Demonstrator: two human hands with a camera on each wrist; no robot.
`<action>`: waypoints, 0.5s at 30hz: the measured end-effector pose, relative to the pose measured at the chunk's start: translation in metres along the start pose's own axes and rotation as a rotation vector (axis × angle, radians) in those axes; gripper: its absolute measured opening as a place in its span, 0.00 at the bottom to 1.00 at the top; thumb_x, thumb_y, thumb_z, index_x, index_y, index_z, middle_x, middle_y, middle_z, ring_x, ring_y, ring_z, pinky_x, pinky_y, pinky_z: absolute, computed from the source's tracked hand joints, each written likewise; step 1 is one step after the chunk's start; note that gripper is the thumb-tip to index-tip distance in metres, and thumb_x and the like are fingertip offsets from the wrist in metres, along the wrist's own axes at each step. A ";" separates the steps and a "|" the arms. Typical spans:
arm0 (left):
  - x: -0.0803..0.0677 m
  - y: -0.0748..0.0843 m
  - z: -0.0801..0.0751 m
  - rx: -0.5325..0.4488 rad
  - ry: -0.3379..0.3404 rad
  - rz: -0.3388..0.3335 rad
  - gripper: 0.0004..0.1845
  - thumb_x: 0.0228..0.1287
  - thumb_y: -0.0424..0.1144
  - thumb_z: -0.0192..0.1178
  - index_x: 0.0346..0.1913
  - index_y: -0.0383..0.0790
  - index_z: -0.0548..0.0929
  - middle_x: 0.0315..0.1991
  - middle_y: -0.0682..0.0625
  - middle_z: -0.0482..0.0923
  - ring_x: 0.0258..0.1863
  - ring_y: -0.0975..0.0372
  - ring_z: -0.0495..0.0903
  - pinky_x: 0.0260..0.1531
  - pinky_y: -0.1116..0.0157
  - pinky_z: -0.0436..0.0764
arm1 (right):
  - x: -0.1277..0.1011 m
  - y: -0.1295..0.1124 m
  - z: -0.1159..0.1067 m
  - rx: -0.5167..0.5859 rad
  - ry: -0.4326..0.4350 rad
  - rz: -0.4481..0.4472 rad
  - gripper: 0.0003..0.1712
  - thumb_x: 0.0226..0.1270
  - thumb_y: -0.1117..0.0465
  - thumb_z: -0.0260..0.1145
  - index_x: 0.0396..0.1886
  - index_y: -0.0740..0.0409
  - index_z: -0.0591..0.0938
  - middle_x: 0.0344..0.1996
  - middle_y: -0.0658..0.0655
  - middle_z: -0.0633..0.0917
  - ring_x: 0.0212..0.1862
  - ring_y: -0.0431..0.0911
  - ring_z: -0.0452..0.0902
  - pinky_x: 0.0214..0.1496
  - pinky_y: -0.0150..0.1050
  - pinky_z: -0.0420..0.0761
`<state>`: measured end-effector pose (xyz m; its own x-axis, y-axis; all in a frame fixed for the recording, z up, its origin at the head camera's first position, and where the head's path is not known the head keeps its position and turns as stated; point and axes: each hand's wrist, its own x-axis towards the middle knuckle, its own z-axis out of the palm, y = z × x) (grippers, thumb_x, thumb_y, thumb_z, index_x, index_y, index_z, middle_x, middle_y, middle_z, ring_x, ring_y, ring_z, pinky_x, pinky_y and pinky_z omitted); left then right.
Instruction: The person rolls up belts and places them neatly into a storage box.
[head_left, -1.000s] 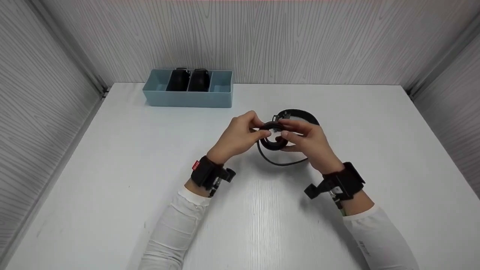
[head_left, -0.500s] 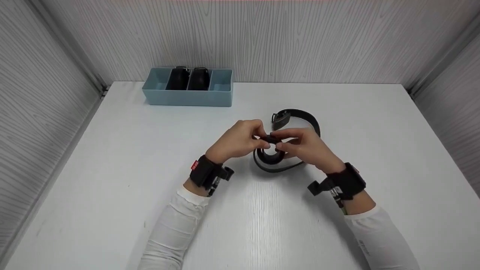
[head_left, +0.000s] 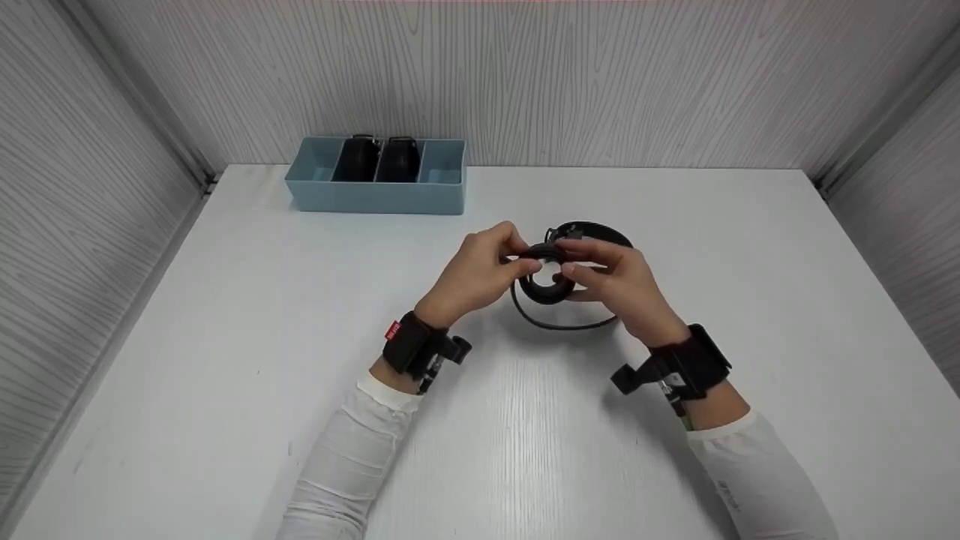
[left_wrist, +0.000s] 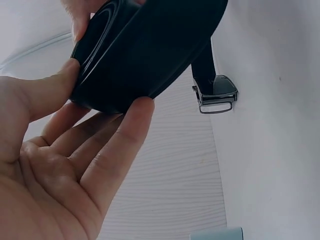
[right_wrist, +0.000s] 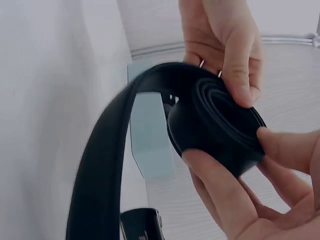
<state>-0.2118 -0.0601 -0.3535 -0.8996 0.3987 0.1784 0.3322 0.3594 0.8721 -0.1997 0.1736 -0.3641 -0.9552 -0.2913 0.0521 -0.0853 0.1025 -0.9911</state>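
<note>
Both hands hold a black belt, part of which is wound into a coil above the table. On the coil's left side, my left hand pinches it between thumb and fingers. From the right, my right hand grips the coil with thumb and curled fingers. The wound layers show in the right wrist view, where a loose strap curves away from the coil. At the strap's free end lies a metal buckle, on the table behind the hands. Fingers partly hide the coil in the head view.
A blue box with compartments stands at the back left of the white table. Its two middle compartments hold a black rolled belt and another black rolled belt. Wood-grain panels enclose the back and sides.
Both hands and the coil dipped toward the person half a second ago and are now farther back again. The loose strap's loop has shifted slightly. The box stays in place.
</note>
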 end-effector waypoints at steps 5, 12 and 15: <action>-0.001 0.001 -0.001 0.071 -0.073 -0.012 0.08 0.71 0.38 0.69 0.42 0.37 0.81 0.46 0.48 0.89 0.40 0.63 0.84 0.36 0.66 0.75 | 0.000 0.000 -0.005 -0.122 -0.112 0.012 0.24 0.72 0.64 0.71 0.66 0.62 0.81 0.63 0.61 0.82 0.54 0.57 0.86 0.49 0.42 0.87; 0.000 -0.001 0.000 0.103 -0.130 -0.033 0.09 0.70 0.40 0.71 0.43 0.40 0.82 0.47 0.51 0.89 0.45 0.62 0.86 0.41 0.64 0.78 | 0.002 0.002 -0.005 -0.203 -0.160 0.011 0.23 0.73 0.67 0.69 0.66 0.63 0.81 0.63 0.61 0.82 0.51 0.51 0.87 0.47 0.40 0.87; 0.000 -0.001 0.000 0.055 -0.101 -0.039 0.10 0.71 0.41 0.69 0.44 0.40 0.81 0.50 0.49 0.89 0.41 0.62 0.85 0.38 0.64 0.76 | 0.001 0.001 -0.003 -0.146 -0.103 0.015 0.23 0.73 0.67 0.69 0.65 0.62 0.82 0.61 0.61 0.83 0.51 0.51 0.87 0.46 0.41 0.88</action>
<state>-0.2121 -0.0606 -0.3543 -0.8800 0.4653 0.0956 0.3150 0.4208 0.8507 -0.2018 0.1761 -0.3645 -0.9231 -0.3842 0.0175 -0.1189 0.2420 -0.9630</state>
